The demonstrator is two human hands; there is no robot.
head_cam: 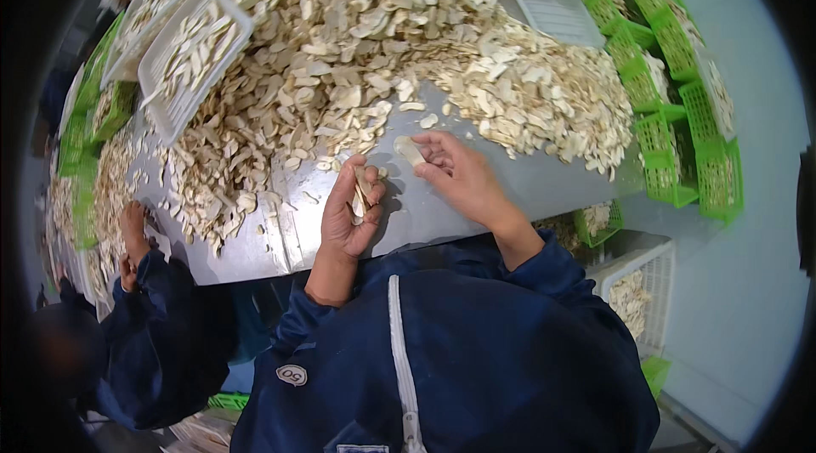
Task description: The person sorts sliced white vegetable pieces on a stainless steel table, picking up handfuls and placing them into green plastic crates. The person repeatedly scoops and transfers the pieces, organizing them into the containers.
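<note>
Several pale dried slices (361, 195) are clasped in my left hand (347, 214), which is raised above the metal table (408, 220). Between thumb and fingers, my right hand (462, 176) pinches one broad, thin, translucent slice (408, 152). The two hands are apart, with the right one slightly farther from my body. Beyond them rises a large heap of dried slices (357, 26), brownish on the left. A paler heap (548, 93) spreads to the right. Two small loose slices (428, 120) lie on the metal between the heaps.
A white plastic tray (169, 112) of slices rests at the left heap; an upturned translucent tray (551, 3) sits back right. Green plastic baskets (656, 153) of slices line the right. At left, a co-worker's hand (132, 223) is over the table. A white crate (663, 300) stands below right.
</note>
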